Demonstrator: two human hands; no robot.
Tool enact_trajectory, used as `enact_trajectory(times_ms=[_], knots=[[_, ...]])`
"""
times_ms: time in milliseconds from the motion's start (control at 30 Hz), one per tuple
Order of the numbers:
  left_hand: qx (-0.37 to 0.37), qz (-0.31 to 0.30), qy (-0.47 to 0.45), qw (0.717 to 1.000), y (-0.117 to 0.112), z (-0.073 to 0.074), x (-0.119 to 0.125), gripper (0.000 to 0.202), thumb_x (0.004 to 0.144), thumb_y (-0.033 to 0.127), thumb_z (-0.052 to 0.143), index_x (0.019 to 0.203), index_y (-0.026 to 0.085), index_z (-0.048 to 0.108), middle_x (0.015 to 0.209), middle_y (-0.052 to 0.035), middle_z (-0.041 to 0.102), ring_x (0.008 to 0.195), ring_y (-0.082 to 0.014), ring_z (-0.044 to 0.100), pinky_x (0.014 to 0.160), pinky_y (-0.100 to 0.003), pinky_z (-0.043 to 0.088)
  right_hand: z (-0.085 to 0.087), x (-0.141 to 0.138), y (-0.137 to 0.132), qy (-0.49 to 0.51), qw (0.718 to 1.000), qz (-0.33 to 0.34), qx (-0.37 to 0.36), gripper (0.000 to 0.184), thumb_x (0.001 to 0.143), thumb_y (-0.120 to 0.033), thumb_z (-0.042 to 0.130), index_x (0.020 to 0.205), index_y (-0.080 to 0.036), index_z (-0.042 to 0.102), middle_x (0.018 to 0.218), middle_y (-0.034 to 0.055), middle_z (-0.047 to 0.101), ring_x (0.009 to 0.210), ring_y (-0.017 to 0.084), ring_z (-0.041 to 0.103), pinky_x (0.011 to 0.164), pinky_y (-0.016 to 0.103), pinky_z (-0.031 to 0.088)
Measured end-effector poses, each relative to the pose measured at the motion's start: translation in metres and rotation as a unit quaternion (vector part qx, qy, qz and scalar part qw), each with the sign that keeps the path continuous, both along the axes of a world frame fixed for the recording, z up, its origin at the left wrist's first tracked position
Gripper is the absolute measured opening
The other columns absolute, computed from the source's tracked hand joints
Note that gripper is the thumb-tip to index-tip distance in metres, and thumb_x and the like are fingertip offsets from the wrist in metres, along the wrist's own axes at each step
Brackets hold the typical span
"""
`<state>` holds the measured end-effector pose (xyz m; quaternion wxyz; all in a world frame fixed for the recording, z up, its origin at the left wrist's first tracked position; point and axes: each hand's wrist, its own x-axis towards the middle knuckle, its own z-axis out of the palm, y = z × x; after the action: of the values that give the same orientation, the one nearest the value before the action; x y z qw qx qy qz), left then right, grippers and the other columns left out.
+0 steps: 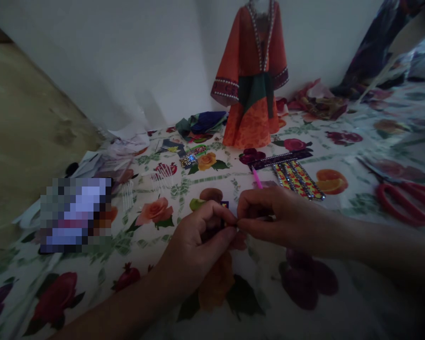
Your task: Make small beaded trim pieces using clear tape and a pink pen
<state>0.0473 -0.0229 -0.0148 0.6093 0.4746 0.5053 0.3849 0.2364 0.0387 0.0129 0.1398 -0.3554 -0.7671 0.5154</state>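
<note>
My left hand (201, 238) is closed in a pinch, with a small dark purple patterned piece (225, 204) showing just past its bent fingers. Thumb and forefinger of my right hand (269, 212) are pressed together and meet the left fingertips. What lies between those right fingertips is too small and dark to make out. A thin pink stick (257, 178) pokes up behind the right knuckles; its lower part is hidden. Just beyond the right hand lie a dark beaded strip (283, 159) and yellow-and-red patterned strips with shiny edging (297, 180).
An orange-and-green dressed doll figure (255, 75) stands at the back by the wall. Red-handled scissors (403, 198) lie at right. A blurred-out phone-like device (76, 215) is at left. Blue-green cloth (205, 123) and crumpled fabric (318, 99) rest on the fruit-print tablecloth (148, 283).
</note>
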Motion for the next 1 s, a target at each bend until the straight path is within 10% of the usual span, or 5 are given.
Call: enact_trajectory(times_ms=[733,1000], knots=[[0.002,0.000,-0.021,1.000,0.0021,0.0012,-0.0019,0.010,0.086,0.020,0.067,0.086,0.019,0.057,0.075,0.0015,0.067,0.064,-0.0107,0.067,0.060,-0.019,0.051,-0.0021,-0.0012,0.0011,0.015,1.000,0.021,-0.007,0.013,0.088,-0.012,0.054,0.079,-0.017,0.061,0.066,-0.0043,0.055,0.058,0.009,0.047,0.050,0.021,0.034],[0.034,0.022,-0.022,0.999,0.0013,-0.0032,-0.0045,0.010,0.094,0.030,0.060,0.093,0.020,0.062,0.090,-0.0002,0.065,0.080,-0.0135,0.067,0.076,-0.026,0.055,-0.0031,0.0006,-0.0015,0.020,0.998,-0.001,0.052,0.010,0.091,-0.019,0.055,0.083,-0.019,0.060,0.064,-0.0047,0.054,0.058,0.010,0.047,0.051,0.023,0.034]])
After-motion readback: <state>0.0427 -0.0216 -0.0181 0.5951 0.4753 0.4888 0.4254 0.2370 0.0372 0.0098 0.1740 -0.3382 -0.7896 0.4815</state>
